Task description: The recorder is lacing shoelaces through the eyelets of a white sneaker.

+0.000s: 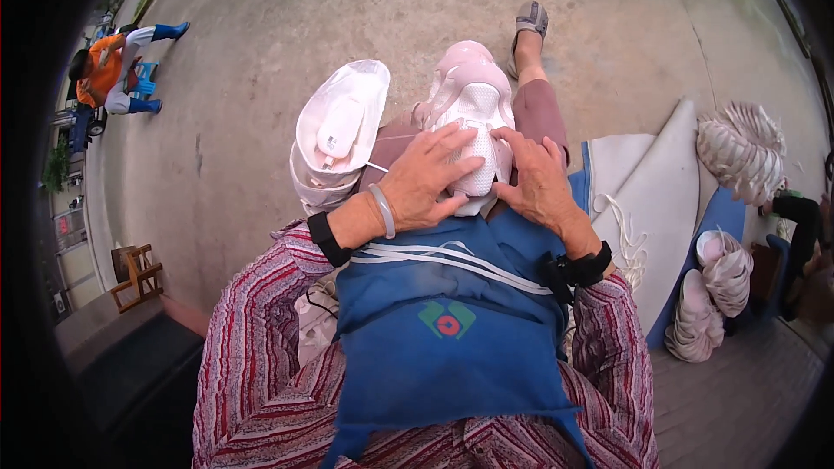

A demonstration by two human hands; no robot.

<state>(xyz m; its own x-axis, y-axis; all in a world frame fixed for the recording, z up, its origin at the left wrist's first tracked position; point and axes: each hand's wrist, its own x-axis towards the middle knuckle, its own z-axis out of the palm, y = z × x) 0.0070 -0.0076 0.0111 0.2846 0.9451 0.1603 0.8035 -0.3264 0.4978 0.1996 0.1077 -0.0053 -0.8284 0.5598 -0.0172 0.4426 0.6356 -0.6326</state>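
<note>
A pink-and-white shoe upper [470, 65] with a white mesh tongue lies across my lap, its rounded toe pointing away from me. Spread over the left side of the mesh is my left hand [427, 172], fingers apart and touching it. My right hand [540, 181] is curled at the upper's right edge, index finger and thumb against the mesh; the undersides of those fingers are hidden. Just left of the upper, a white oval soft-sided holder [372, 87] contains a white handheld device [341, 126]. A thin white cord [377, 167] stretches from there toward my left wrist.
White straps [452, 260] cross my blue apron [452, 365]. Bundled shoe uppers [740, 152] sit at the right, near a pale sheet [647, 178] with loose cords [624, 239]. A person in orange [106, 69] sits far left; a wooden frame [137, 278] stands at lower left.
</note>
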